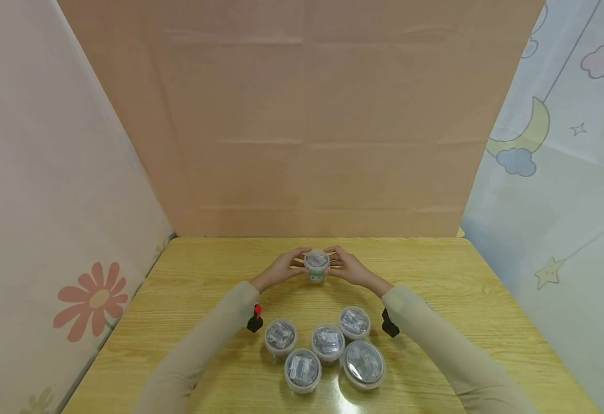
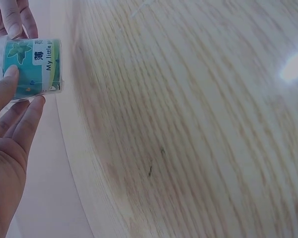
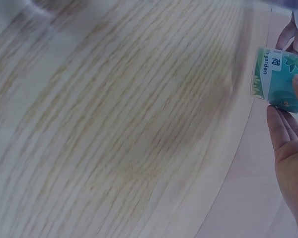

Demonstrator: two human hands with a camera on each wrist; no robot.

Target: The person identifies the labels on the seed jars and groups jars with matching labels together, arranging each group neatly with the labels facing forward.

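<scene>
Taking the middle round plastic tub (image 1: pixel 327 343) as our clock's centre, we had nearest us one tub (image 1: pixel 303 370) between seven and eight o'clock and a wider tub (image 1: pixel 364 363) at four. Slightly farther, we saw another tub at nine (image 1: pixel 281 336) and one at two (image 1: pixel 355 322). Grey contents showed through all five tops.

Beyond our cuffs, at twelve, near the wooden table's (image 1: pixel 198 287) far edge, was the "My little garden" mint tub (image 1: pixel 316 263), its teal label towards us; we could not tell whether its base touched the wood. Our left hand (image 1: pixel 283 270) gripped its nine o'clock side and our right hand (image 1: pixel 352 270) its three o'clock side, both thumbs on the label.

Farthest, at twelve, stood a creased tan backdrop (image 1: pixel 307 126).
</scene>
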